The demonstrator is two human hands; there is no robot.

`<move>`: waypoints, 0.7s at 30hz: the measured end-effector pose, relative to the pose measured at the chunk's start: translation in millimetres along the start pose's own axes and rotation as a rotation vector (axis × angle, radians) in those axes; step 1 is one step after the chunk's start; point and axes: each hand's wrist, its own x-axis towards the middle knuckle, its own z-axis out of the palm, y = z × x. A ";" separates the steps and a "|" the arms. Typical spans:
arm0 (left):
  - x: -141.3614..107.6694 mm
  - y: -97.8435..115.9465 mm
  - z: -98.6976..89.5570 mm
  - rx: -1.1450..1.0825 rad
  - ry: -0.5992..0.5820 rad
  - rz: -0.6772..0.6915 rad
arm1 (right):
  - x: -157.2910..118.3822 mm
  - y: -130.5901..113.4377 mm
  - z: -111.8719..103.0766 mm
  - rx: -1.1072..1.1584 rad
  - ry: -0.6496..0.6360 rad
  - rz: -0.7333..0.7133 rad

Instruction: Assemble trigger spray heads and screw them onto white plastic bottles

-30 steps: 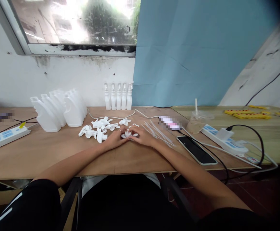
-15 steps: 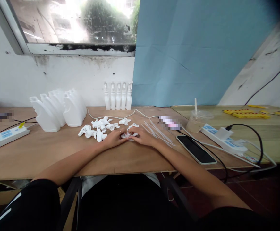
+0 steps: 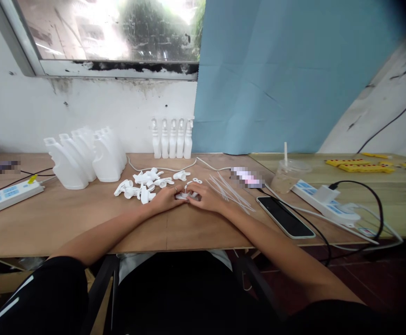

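My left hand (image 3: 168,198) and my right hand (image 3: 205,197) meet at the middle of the table, low over its surface. Between their curled fingers is a white trigger spray head (image 3: 186,196), partly covered by the fingers. Just left of my left hand lies a pile of white spray heads (image 3: 147,179), with one loose spray head (image 3: 181,175) a little behind my hands. Small white rings (image 3: 197,180) lie right beyond my right fingers. Thin clear tubes (image 3: 231,190) are spread to the right of my right hand.
White bottles without tops (image 3: 68,163) stand at the left rear. Several spray bottles (image 3: 173,139) line the wall. To the right are a phone (image 3: 286,217), a plastic cup with a straw (image 3: 286,177) and a power strip (image 3: 323,204) with cables. Another power strip (image 3: 10,196) sits far left.
My hands stay together around the spray head, with only slight finger movement. The whole view has shifted a little.
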 end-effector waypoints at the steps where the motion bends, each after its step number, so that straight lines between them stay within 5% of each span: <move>1: 0.0 -0.2 0.5 0.009 0.006 -0.007 | 0.9 -1.9 -0.2 -0.005 0.002 -0.006; 11: -1.0 4.1 -0.2 0.156 -0.005 0.075 | -0.8 -5.0 9.6 -0.125 -0.074 0.060; 21: -0.7 5.4 -1.8 0.152 -0.040 -0.055 | 4.4 0.0 8.5 0.215 -0.067 0.022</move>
